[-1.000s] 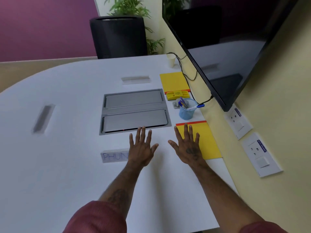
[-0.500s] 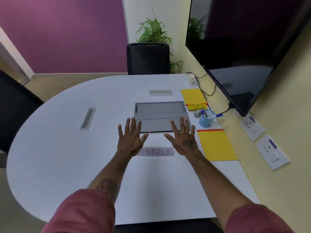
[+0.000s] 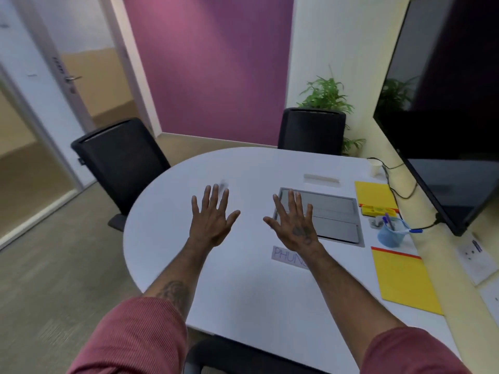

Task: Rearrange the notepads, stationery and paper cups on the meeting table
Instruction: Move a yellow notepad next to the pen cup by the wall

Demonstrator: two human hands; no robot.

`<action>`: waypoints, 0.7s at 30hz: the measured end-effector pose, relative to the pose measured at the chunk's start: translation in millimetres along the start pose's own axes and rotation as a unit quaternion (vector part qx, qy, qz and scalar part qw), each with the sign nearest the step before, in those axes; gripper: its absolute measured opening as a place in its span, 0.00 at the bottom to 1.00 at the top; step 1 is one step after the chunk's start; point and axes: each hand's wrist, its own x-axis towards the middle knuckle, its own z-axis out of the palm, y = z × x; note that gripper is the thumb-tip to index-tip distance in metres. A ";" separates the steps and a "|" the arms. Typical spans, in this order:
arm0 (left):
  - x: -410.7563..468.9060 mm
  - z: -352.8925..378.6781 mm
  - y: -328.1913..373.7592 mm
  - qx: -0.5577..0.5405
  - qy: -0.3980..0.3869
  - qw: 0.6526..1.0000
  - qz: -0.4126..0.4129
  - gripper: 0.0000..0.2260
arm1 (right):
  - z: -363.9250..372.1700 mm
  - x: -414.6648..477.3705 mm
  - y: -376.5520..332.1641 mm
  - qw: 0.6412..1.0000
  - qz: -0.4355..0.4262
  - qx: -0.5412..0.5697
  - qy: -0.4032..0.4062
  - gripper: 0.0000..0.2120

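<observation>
My left hand (image 3: 212, 215) and my right hand (image 3: 295, 224) hover palm-down over the white meeting table (image 3: 216, 287), fingers spread, holding nothing. Along the table's right edge lie a near yellow notepad (image 3: 403, 280) with a red top strip and a far yellow notepad (image 3: 375, 194). Between them stand a blue pen cup (image 3: 390, 234) with pens and a yellow stationery tray (image 3: 378, 210). A white paper cup (image 3: 376, 167) stands at the far right corner. A name card (image 3: 287, 256) lies partly under my right wrist.
A grey cable hatch (image 3: 332, 211) is set into the table's middle. A dark screen (image 3: 453, 130) hangs on the right wall with cables (image 3: 397, 194) trailing to the table. Black chairs stand at the left (image 3: 121, 163), far side (image 3: 312, 132) and near edge (image 3: 229, 357).
The view has pulled back and swung left, so the table and both hands sit farther right and higher in the frame. Both hands stay spread and hold nothing.
</observation>
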 end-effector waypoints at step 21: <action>-175.8 -116.1 -214.7 0.042 0.074 0.971 -0.222 0.33 | -12.7 -0.9 -280.6 0.970 -0.241 0.006 0.037 0.38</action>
